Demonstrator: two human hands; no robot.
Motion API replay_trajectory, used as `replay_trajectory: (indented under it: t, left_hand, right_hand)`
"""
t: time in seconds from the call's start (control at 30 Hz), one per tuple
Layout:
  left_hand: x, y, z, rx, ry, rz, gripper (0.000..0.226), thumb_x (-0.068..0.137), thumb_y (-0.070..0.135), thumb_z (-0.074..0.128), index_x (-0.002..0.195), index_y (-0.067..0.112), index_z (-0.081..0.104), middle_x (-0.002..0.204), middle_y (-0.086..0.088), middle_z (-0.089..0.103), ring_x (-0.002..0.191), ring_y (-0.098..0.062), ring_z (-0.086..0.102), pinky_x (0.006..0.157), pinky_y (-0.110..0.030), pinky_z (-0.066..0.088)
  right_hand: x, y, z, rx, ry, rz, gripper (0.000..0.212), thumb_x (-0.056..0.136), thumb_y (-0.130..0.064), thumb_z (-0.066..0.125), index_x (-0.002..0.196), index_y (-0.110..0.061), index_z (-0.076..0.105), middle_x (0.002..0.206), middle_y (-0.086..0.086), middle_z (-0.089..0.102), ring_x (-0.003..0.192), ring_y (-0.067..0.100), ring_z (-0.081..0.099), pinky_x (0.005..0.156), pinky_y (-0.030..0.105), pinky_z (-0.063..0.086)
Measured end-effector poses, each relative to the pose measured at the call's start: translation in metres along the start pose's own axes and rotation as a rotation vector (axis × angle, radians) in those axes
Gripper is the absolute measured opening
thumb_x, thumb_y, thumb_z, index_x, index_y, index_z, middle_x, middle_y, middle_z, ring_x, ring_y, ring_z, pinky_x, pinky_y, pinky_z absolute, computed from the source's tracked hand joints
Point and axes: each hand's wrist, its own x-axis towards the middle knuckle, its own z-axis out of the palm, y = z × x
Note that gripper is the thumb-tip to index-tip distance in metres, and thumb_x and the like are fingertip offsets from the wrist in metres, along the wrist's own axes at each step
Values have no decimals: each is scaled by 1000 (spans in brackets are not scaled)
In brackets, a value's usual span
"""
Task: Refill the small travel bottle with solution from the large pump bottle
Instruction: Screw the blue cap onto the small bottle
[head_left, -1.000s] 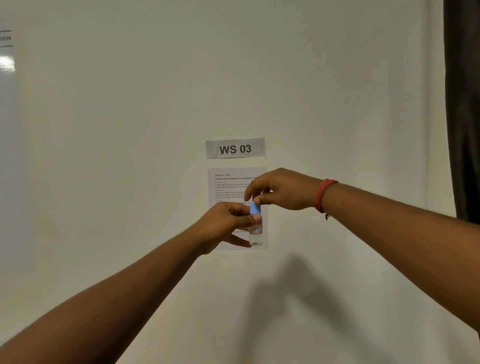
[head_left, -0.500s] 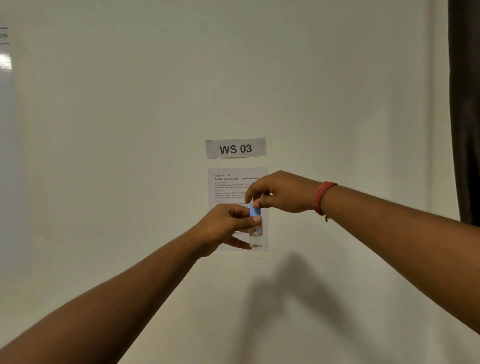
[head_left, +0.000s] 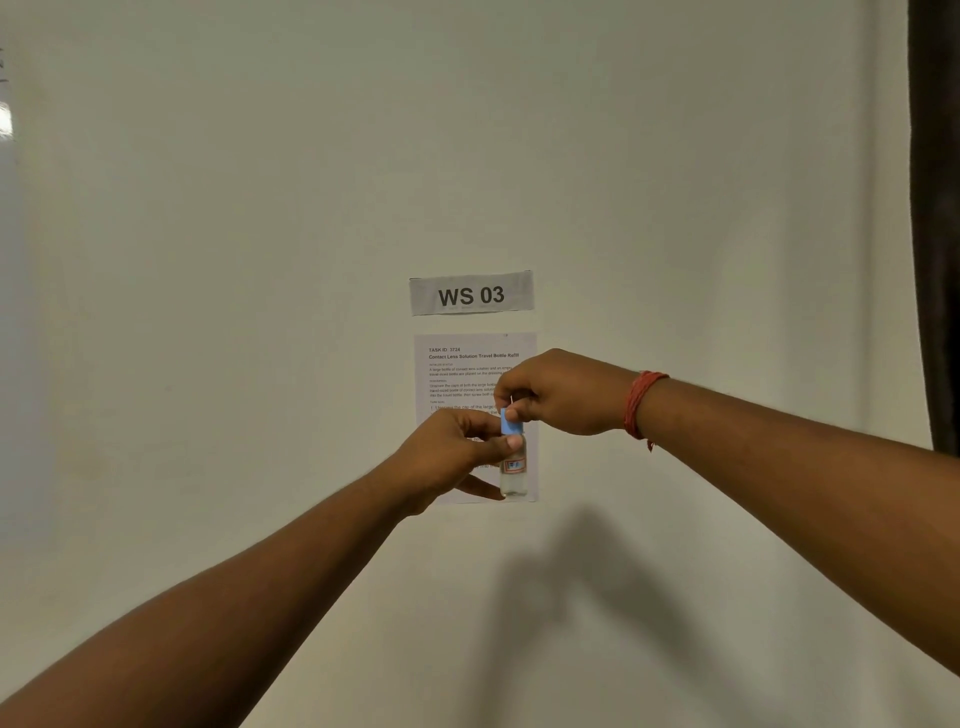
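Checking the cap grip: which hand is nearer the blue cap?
Right. The right hand pinches the blue cap from above; the left hand holds the bottle below.

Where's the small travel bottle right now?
In the head view, the small travel bottle is held up centre frame before the instruction sheet, left hand gripping its body, right hand pinching its blue cap.

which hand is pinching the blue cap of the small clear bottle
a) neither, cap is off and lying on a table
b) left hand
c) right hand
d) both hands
c: the right hand pinches the blue plastic cap from above, while the left hand grips the small clear travel bottle by its body below the cap.
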Motion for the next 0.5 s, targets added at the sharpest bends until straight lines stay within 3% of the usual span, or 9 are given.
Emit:
replay_trajectory:
  t: [0.37,0.5]
  left_hand:
    - [7,-8,7,4,70,66,11,96,18,71,102,13,79,104,-10,78,95,-23,76,71,-41,65]
    - [9,-10,9,26,100,86,11,97,17,70,102,13,78,103,-10,77,96,-24,76,74,-47,66]
  right_hand:
    - [3,-3,11,-18,68,42,9,98,-24,53,90,-24,57,88,-5,58,79,9,50,69,25,40]
    - [1,-4,15,-16,108,52,11,98,-19,52,88,-22,56,91,-3,59,80,12,51,71,26,43]
